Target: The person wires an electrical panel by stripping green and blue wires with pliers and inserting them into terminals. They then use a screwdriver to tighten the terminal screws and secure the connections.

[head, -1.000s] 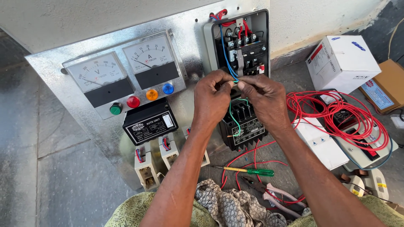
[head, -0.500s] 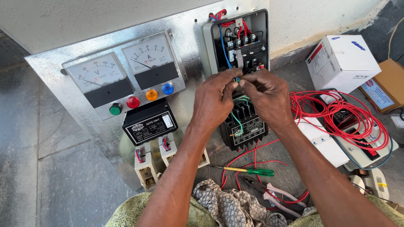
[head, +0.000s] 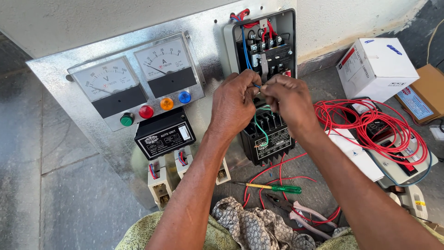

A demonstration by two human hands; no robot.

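A metal panel (head: 92,153) leans against the wall, carrying two analogue meters (head: 138,76), a row of coloured lamps and a black control unit (head: 164,139). At its right is an open grey starter box (head: 266,46) above a black contactor (head: 270,139). My left hand (head: 233,104) and my right hand (head: 286,99) meet in front of the box, fingertips pinched together on the end of a blue wire (head: 245,51) that runs down from the box's top. A green wire (head: 262,132) curls below my hands.
A screwdriver (head: 273,187) with a green handle and pliers (head: 296,213) lie on the floor among red wires. A coil of red wire (head: 374,125) rests on a switch box at the right. A white carton (head: 377,67) and a brown carton (head: 428,92) stand beyond. Patterned cloth (head: 259,229) lies near me.
Both hands have shifted slightly upward along the starter box, still pinching the blue wire between them. Nothing else has moved.
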